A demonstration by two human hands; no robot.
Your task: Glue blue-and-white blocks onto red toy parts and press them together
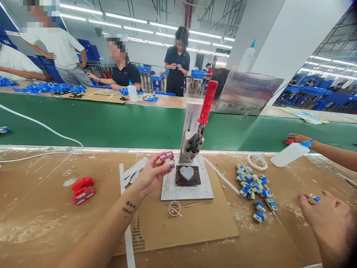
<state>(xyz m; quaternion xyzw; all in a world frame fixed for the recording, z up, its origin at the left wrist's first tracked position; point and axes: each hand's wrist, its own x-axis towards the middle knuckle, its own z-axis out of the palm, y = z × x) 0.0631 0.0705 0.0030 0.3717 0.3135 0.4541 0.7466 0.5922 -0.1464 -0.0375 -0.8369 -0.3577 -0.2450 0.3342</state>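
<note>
My left hand [149,173] pinches a small toy car [167,158] with a red top and yellow and blue below, left of the press. At the right, my right hand [327,216] has thumb and fingers around another small toy car [314,199], red, blue and yellow, low over the bench. Between my hands stands a hand press [192,137] with a raised red handle [208,102]. A grey heart-shaped block [186,173] sits on its dark base block. Several blue and grey toy car parts [253,182] lie heaped left of my right hand.
Red car shells [83,190] lie at the left. A small cup [174,209] with a stick stands before the press. A tape roll [257,162] and white bottle [290,154] lie behind the parts. Another person's hand [299,138] reaches onto the green belt [139,123]; co-workers are beyond.
</note>
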